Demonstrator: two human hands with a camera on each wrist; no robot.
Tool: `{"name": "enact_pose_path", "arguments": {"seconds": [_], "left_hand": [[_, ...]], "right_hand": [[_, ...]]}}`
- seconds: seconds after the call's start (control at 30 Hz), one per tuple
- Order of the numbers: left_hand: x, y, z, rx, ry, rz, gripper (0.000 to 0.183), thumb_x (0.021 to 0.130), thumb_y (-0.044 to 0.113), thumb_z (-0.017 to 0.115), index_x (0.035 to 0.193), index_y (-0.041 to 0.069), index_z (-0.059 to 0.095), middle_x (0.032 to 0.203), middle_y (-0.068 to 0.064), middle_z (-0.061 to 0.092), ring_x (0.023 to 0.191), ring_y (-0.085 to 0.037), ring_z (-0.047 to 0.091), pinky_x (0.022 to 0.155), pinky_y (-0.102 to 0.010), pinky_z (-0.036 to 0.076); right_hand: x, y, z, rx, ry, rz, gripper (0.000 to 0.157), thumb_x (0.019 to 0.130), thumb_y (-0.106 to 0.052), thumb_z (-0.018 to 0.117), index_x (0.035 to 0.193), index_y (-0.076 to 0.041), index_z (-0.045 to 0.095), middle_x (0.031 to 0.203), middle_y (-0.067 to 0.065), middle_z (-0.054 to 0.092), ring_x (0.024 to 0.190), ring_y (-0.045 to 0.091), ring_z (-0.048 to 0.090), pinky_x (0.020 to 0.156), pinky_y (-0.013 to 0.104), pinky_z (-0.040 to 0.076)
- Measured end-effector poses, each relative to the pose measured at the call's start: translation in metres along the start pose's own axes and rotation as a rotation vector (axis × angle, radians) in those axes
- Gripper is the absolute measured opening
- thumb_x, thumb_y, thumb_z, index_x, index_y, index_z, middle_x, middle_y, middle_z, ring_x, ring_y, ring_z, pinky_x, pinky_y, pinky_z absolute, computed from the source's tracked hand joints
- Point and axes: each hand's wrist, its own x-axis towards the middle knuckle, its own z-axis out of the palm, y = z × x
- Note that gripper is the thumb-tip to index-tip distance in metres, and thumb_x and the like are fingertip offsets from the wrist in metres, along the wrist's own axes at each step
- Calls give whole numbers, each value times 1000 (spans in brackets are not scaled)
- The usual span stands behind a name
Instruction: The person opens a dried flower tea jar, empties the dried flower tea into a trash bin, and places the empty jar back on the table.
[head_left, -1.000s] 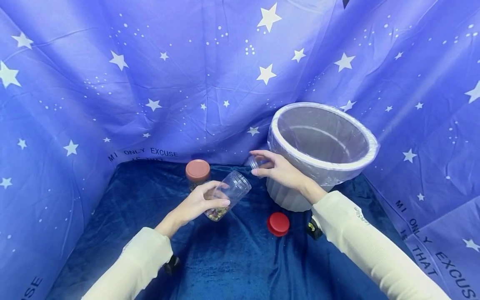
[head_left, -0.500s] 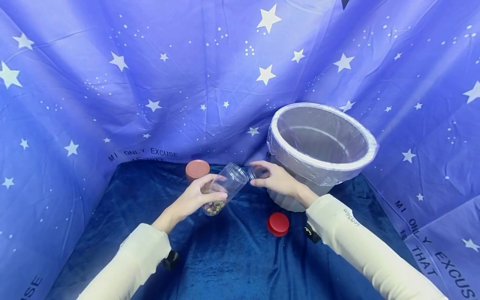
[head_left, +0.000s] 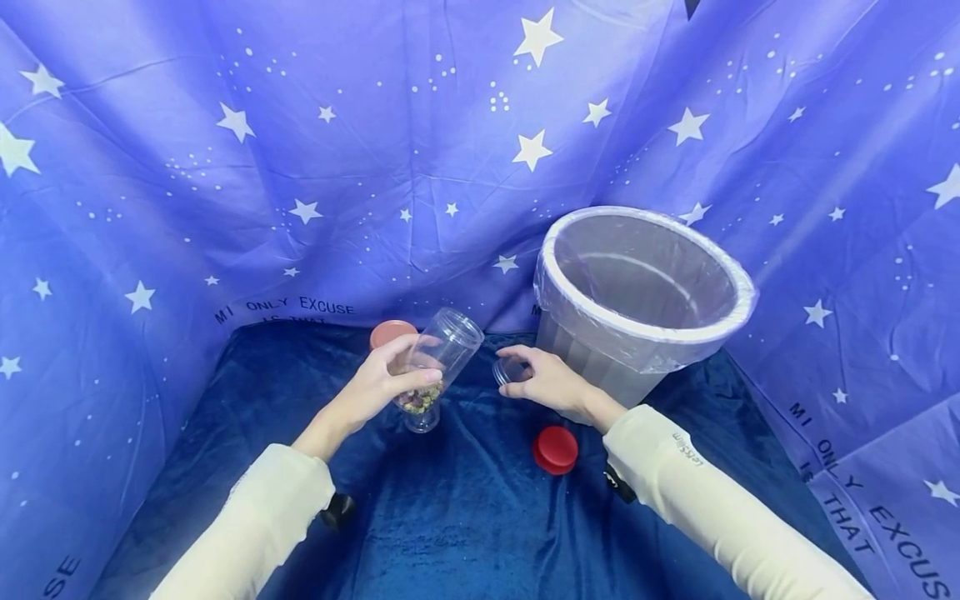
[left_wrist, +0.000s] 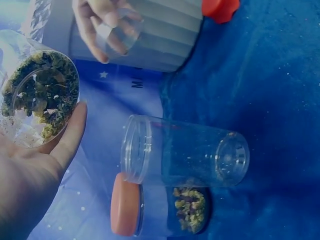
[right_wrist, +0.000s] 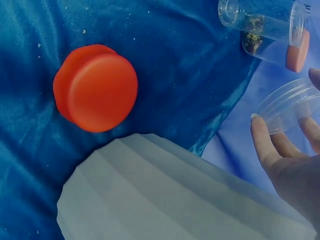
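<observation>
In the head view my left hand [head_left: 371, 387] grips a clear jar [head_left: 450, 346] around its side. The jar leans with its uncapped mouth up to the right; dried flowers and herbs lie at its bottom. My right hand [head_left: 551, 383] pinches a shallow, ridged clear plastic cap [head_left: 508, 372] by its edge, just right of the jar. Partly hidden behind the held jar, a bare clear jar [left_wrist: 190, 152] stands upright on the cloth. Beside it stands a jar with a copper-coloured lid [head_left: 392, 333], with dried flowers visible inside in the left wrist view.
A red lid-like piece with a wavy edge [head_left: 556, 450] lies on the blue velvet cloth [head_left: 450, 525], below my right hand. At the back right stands a large bin [head_left: 600, 367], lined with a clear bag. Starry blue curtains [head_left: 390, 150] enclose the table.
My left hand has moved up and left with the tilted jar, uncovering the base of the standing jar. My right hand has come down with the clear cap, after both pieces were close together.
</observation>
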Motion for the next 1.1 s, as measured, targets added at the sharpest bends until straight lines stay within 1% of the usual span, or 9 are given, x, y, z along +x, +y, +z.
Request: {"name": "enact_pose_path", "arguments": {"seconds": [0.13, 0.27, 0.4, 0.53, 0.6, 0.67, 0.77, 0.9, 1.1], "left_hand": [[0, 1, -3, 1, 13, 12, 55, 92, 20, 66, 141, 4, 46, 142, -20, 53, 125, -33, 57, 98, -42, 51], [0, 3, -3, 4, 10, 18, 56, 92, 20, 66, 142, 6, 46, 140, -19, 56, 125, -33, 58, 97, -42, 52], [1, 4, -3, -1, 1, 24, 55, 92, 21, 66, 142, 8, 46, 132, -20, 61, 124, -33, 59, 95, -42, 53], [0, 4, -3, -5, -4, 23, 56, 92, 22, 66, 142, 8, 46, 128, -21, 63, 123, -33, 59, 96, -43, 53], [0, 3, -2, -6, -6, 20, 57, 92, 23, 67, 143, 8, 46, 128, -22, 64, 124, -33, 59, 96, -42, 53], [0, 2, -2, -5, -7, 20, 58, 92, 23, 67, 143, 7, 46, 127, -22, 64, 124, -33, 59, 96, -41, 53], [1, 0, 0, -15, -5, 27, 59, 91, 22, 67, 143, 5, 45, 126, -23, 64, 123, -34, 59, 94, -38, 53], [1, -2, 2, -33, -7, 32, 57, 91, 22, 67, 142, 5, 46, 126, -23, 64, 122, -35, 60, 94, -38, 53], [0, -4, 5, -27, -17, 18, 55, 92, 24, 67, 141, 10, 47, 126, -22, 64, 123, -34, 60, 95, -42, 52]], "right_hand": [[1, 5, 4, 16, 3, 15, 61, 82, -22, 74, 139, -14, 54, 131, 17, 60, 102, 28, 60, 84, 34, 49], [1, 10, 7, 15, 14, 23, 61, 81, -20, 75, 138, -12, 55, 130, 18, 61, 105, 33, 62, 88, 38, 50], [3, 16, 10, -15, 30, 17, 62, 80, -19, 75, 137, -9, 55, 130, 21, 61, 109, 37, 63, 91, 43, 50], [5, 24, 15, -48, 42, 24, 62, 79, -20, 75, 137, -8, 56, 130, 22, 62, 104, 34, 63, 87, 41, 50], [6, 28, 19, -54, 47, 34, 62, 78, -19, 76, 136, -9, 57, 126, 21, 63, 99, 31, 62, 84, 39, 49], [7, 32, 24, -60, 52, 29, 62, 77, -18, 77, 136, -9, 57, 123, 20, 65, 98, 30, 62, 84, 40, 50], [7, 37, 31, -74, 62, 15, 62, 76, -17, 77, 134, -9, 58, 123, 19, 66, 104, 30, 62, 92, 46, 50], [7, 44, 41, -108, 86, 5, 60, 76, -13, 77, 133, -8, 58, 126, 22, 64, 117, 37, 59, 102, 52, 46], [7, 52, 53, -184, 138, -2, 59, 77, -12, 76, 134, -9, 58, 126, 21, 61, 119, 38, 57, 102, 54, 45]]}}
